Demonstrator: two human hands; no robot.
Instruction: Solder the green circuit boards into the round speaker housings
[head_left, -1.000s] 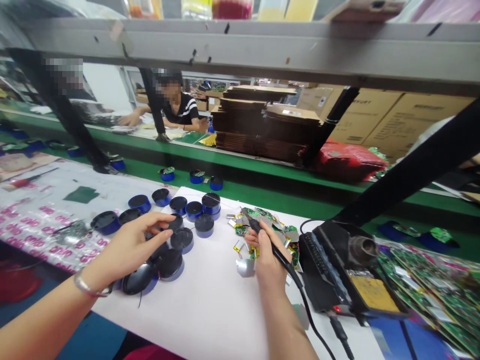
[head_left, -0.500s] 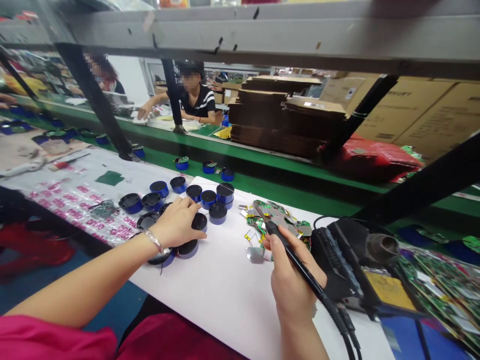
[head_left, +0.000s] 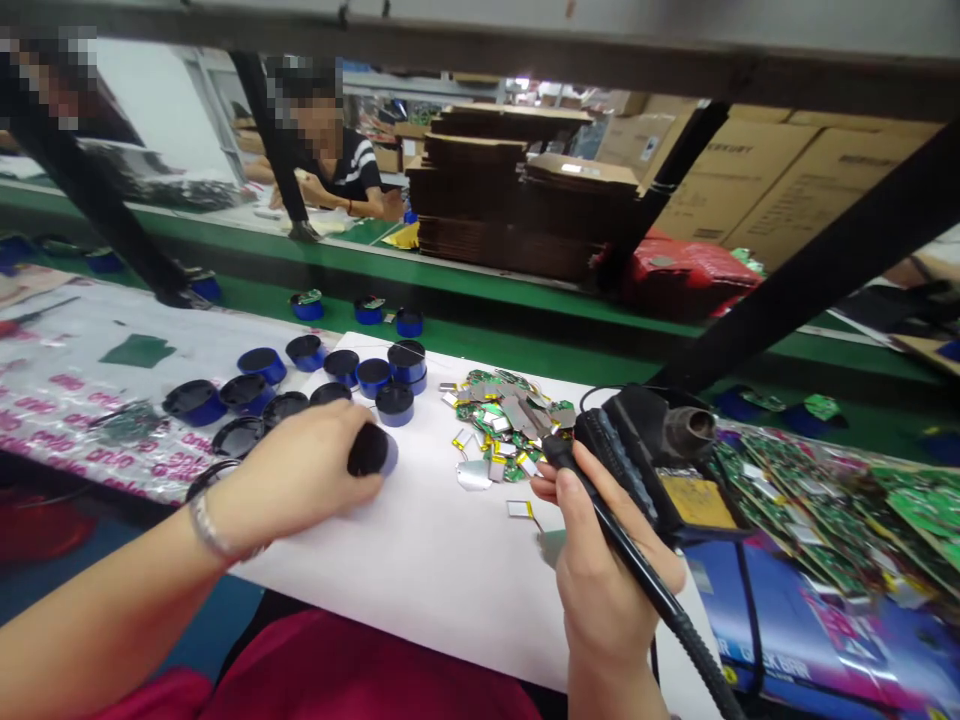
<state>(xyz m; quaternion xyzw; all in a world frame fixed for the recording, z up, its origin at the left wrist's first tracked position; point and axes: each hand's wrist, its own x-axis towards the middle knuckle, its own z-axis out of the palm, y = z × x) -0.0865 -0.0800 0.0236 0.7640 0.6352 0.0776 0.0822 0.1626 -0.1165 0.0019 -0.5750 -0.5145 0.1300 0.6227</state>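
My left hand (head_left: 311,475) is closed around a round blue housing with a black face (head_left: 369,450), low over the white sheet (head_left: 420,590). Several more blue housings (head_left: 342,368) stand in a group beyond and beside it. My right hand (head_left: 611,560) grips a black soldering iron (head_left: 607,510) like a pen. Its tip points at a heap of small green circuit boards with batteries (head_left: 499,415); whether it touches them I cannot tell. One small silver battery (head_left: 519,509) with a grey metal disc lies near my right fingers, which partly cover the disc.
A soldering iron stand (head_left: 645,440) with a yellow sponge (head_left: 699,502) sits at the right. Stacked green boards (head_left: 810,520) lie past it. A green ledge (head_left: 495,335) carries several blue housings behind; a person (head_left: 337,165) sits beyond. Slanting black posts (head_left: 795,240) frame the bench.
My left hand has taken hold of one housing from the group. My right hand, with the soldering iron, now sits slightly lower and farther right. A battery with a disc shows near it. The view has shifted.
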